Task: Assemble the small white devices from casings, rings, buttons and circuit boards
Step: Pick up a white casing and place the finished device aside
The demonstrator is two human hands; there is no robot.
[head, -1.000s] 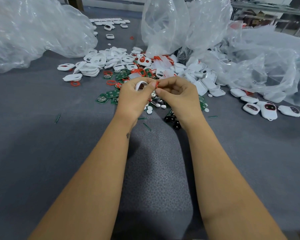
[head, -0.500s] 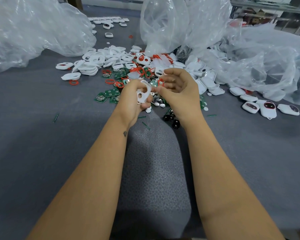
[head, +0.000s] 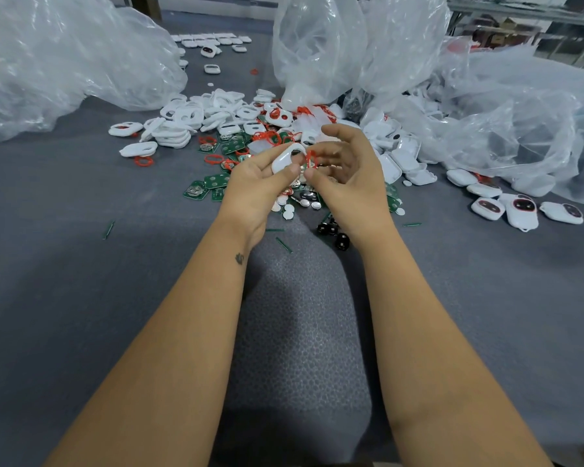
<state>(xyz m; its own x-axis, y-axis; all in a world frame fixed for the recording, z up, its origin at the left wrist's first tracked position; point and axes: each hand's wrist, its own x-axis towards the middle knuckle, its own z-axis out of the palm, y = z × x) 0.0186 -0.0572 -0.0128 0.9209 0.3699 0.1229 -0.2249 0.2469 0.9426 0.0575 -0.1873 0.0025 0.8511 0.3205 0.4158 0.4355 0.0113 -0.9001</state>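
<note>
A white casing (head: 285, 160) is gripped by the left hand (head: 260, 183); a red ring (head: 310, 159) is pinched in the right hand's (head: 348, 173) fingers beside it.

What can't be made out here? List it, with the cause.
Head view only:
- Ring: blurred by motion; whether it sits in the casing cannot be told.
- Right hand: its fingertips blur, so its grip on the ring is unclear.
- Left hand: covers the casing's underside.
- Boards: parts too small to read.
- Bags: crinkled plastic veils the contents.
- Table: near edge cut off by the frame.
</note>
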